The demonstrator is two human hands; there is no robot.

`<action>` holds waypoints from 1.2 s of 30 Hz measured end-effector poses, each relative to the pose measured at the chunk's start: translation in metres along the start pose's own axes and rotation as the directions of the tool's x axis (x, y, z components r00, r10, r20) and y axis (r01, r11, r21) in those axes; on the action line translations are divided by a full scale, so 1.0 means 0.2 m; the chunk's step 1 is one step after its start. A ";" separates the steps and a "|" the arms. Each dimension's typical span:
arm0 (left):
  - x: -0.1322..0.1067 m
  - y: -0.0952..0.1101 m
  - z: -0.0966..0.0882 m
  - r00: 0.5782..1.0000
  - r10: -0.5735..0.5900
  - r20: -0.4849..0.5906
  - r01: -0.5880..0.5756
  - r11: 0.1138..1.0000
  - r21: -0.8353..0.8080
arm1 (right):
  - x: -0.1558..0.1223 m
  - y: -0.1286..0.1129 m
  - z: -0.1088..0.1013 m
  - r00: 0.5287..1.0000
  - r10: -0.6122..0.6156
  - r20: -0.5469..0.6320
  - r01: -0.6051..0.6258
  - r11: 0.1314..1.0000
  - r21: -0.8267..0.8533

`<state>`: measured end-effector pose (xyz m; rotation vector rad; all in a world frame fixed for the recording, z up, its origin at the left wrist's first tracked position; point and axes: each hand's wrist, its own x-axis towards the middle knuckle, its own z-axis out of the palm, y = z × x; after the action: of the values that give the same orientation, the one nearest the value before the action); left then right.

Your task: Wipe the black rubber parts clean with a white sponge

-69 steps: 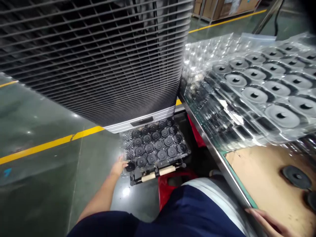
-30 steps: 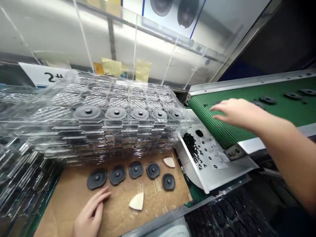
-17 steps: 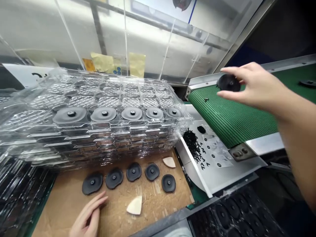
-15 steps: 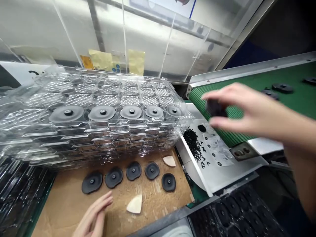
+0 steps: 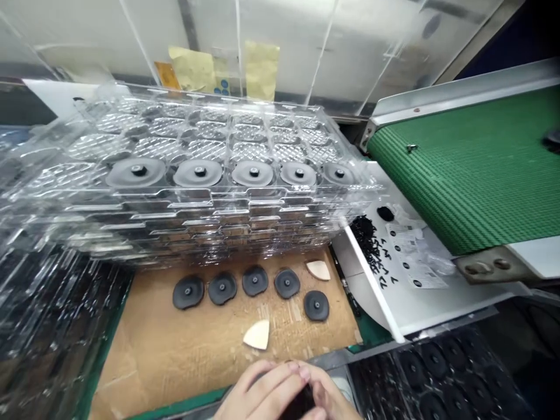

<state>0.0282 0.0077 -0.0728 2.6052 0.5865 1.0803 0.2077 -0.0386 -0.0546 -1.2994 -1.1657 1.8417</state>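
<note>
hands [image 5: 266,392] grip a dark rubber disc [image 5: 301,405]

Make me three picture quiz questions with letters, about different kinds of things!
1. Where are the cream wedges? A) on the cardboard sheet B) on the green belt C) in a hand
2. How many black discs lie on the cardboard? A) three B) five C) eight
3. What are the left hand and right hand doing? A) resting apart B) touching the belt C) holding a dark piece together

1: A, both lie beside the discs.
2: B, five show there.
3: C, the piece shows between the fingers.
</note>
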 end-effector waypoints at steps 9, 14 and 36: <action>-0.25 0.07 -0.09 0.533 -0.831 0.159 0.669 0.298 -0.681 | 0.26 0.03 0.05 0.957 -0.161 -0.242 0.003 0.839 -0.544; -0.29 0.07 -0.18 0.162 -0.883 0.441 0.113 -0.427 -0.897 | 0.33 0.25 0.12 0.918 -0.312 -0.244 0.097 0.774 -0.625; -0.08 0.12 -0.37 0.110 -0.888 0.447 0.012 -0.449 -0.894 | 0.23 -0.45 0.46 0.771 -0.602 0.208 0.585 0.540 -0.605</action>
<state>-0.0291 -0.0142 -0.0224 0.0605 0.8727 1.1116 0.1034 0.0100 0.0197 -1.0189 -2.0410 0.9181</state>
